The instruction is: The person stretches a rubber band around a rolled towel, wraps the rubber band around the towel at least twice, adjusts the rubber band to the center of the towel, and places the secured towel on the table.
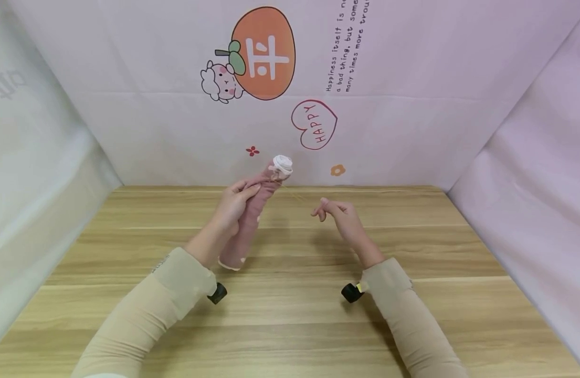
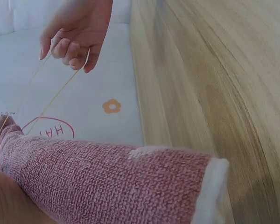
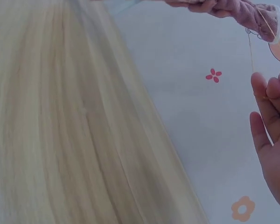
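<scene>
A rolled pink towel (image 1: 244, 233) with white edging slants up above the table in the head view. My left hand (image 1: 233, 205) grips it near its upper end, thumb across the cloth. That end is bunched into a narrower neck, topped by a white coiled tip (image 1: 283, 165). From the neck a thin yellowish rubber band (image 2: 59, 93) stretches across to my right hand (image 1: 344, 218). In the left wrist view the band's two strands run to the right hand's curled fingers, which hold it taut. Part of the left hand lies hidden behind the towel.
The wooden table (image 1: 290, 325) reaches back to a white printed cloth (image 1: 403, 131) hung as a wall. More white cloth hangs at both sides. A black wrist camera (image 1: 217, 293) sits at the left cuff, another black camera (image 1: 351, 293) at the right cuff.
</scene>
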Demonstrator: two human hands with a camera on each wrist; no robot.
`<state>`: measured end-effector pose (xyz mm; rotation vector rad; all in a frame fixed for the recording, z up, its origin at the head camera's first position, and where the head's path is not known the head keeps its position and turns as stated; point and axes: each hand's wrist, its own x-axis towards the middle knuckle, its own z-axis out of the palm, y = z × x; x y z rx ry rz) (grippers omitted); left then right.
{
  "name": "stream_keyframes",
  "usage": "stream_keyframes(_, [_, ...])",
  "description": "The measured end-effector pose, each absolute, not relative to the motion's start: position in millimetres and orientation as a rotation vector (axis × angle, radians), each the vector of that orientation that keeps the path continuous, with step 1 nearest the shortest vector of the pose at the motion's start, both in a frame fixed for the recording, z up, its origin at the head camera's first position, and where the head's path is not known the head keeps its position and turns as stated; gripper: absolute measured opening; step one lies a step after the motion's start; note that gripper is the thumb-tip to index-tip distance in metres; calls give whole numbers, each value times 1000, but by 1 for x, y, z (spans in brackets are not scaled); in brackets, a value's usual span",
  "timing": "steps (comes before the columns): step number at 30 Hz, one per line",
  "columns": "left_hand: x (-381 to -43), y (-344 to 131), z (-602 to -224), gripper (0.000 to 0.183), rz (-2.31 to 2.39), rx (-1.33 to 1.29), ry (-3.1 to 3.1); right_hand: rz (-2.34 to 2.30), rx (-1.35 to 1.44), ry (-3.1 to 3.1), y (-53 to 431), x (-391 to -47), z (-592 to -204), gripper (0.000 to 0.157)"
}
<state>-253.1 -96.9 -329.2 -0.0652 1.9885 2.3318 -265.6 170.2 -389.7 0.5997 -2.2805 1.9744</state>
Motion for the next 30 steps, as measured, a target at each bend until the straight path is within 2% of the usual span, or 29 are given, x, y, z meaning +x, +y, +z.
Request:
stream_keyframes(6, [-253,-93,-328,37,2338,49,2001,2676,634,-1711,160,-270,-391,54])
stream_keyframes(11, [-253,-89,-329,35,2365,98,1940,3162,437,-1031,151,-264,-387,60])
stream_keyframes(23, [-251,-86,-331,29,2351,195,1892,3302,75,-12,130,-253,-366,64])
stream_keyframes(27, [-250,-86,-331,25,2349,227,1865,3313,-28,166,127,-251,-360,60])
stream_keyframes(30, [-250,-86,-331,20,2350,240,1852,3322,-129,349,124,-249,-356,49])
